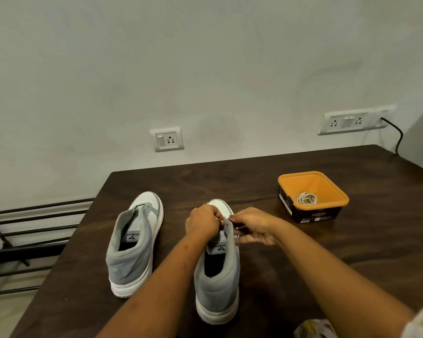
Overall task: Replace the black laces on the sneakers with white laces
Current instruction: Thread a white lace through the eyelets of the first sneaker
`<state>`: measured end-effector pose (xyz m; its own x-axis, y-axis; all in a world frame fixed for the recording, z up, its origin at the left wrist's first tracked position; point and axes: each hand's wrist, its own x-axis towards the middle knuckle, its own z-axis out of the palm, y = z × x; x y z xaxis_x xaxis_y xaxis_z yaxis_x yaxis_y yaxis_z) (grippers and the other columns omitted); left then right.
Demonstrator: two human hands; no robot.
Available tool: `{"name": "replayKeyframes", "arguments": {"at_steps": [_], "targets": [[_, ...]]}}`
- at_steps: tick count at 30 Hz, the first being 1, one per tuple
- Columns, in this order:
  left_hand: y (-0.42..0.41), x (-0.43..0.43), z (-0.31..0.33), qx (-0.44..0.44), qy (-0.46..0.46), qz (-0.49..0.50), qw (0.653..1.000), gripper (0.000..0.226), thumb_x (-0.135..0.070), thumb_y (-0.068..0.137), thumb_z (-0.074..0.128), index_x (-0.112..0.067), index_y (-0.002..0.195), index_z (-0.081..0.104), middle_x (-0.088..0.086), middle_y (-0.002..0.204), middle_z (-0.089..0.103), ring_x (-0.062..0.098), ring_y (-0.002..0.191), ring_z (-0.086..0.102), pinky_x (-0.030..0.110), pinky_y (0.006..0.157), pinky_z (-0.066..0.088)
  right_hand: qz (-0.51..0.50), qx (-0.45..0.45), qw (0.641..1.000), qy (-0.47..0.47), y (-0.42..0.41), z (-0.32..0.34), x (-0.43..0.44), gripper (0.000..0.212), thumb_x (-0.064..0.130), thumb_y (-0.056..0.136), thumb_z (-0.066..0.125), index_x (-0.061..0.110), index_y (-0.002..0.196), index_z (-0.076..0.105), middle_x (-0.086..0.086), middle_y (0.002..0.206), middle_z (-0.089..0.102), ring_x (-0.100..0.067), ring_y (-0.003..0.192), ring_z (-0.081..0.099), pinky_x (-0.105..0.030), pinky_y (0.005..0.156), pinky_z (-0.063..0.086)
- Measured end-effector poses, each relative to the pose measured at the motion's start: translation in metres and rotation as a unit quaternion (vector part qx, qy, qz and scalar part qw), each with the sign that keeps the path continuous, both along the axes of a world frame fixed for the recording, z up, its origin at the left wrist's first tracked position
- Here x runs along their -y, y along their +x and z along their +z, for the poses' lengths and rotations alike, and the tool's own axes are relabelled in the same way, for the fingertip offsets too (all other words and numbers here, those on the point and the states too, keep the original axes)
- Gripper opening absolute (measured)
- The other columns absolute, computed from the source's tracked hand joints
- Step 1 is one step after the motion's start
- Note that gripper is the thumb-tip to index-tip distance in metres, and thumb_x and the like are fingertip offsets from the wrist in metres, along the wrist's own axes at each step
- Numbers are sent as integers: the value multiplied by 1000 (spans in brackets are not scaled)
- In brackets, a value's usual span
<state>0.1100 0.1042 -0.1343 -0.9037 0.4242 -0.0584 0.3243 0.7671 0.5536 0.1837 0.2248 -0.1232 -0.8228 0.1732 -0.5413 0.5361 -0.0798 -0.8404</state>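
Curling inward, left hand (202, 223) grips the sneaker (217, 279); right hand (253, 226) pinches its lace (240, 227).

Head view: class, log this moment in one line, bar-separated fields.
left hand: grips right sneaker | right hand: pinches lace at eyelets | left sneaker: no lace visible | orange tub: white lace coil

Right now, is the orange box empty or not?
Not empty: a coiled white lace lies on the bottom of the orange box.
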Motion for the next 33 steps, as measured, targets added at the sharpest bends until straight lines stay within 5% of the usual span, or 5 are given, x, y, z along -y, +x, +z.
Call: {"name": "replayKeyframes", "arguments": {"at_steps": [17,22,27,30,33], "targets": [[-1,2,-5,-206,-41,-131,969,30,-9,87,48,-25,110,36,-4,95,62,18,94,51,34,83,32,-70,-44,966,244,-5,3,18,29,-4,94,46,11,71,56,-9,72,58,-19,58,54,-32,50,53],[-7,10,-1,-171,-31,-105,979,26,-12,86,51,-28,104,42,-8,98,64,17,100,47,32,81,27,-211,-132,968,24,-5,32,-1,20,1,100,31,12,100,48,-17,99,61,-23,72,63,-33,54,55],[-8,12,1,-158,-26,-71,985,28,-11,87,53,-31,101,42,-11,100,63,15,101,46,31,80,27,-411,-339,823,-196,7,72,-15,22,8,104,25,18,100,44,-10,105,64,-27,103,63,-43,88,51],[-5,11,4,-150,-34,-53,987,26,-13,87,55,-28,106,44,-6,106,61,18,102,46,31,80,34,-304,-362,851,228,11,68,-8,16,12,104,31,19,102,45,-2,117,63,-20,107,58,-33,87,46],[-5,15,6,-136,-66,-18,988,29,-20,84,58,-23,110,44,0,114,52,22,108,44,34,85,42,-53,-292,733,613,11,49,-16,24,-3,93,33,12,105,48,-12,111,63,-28,120,49,-45,115,21]]}}
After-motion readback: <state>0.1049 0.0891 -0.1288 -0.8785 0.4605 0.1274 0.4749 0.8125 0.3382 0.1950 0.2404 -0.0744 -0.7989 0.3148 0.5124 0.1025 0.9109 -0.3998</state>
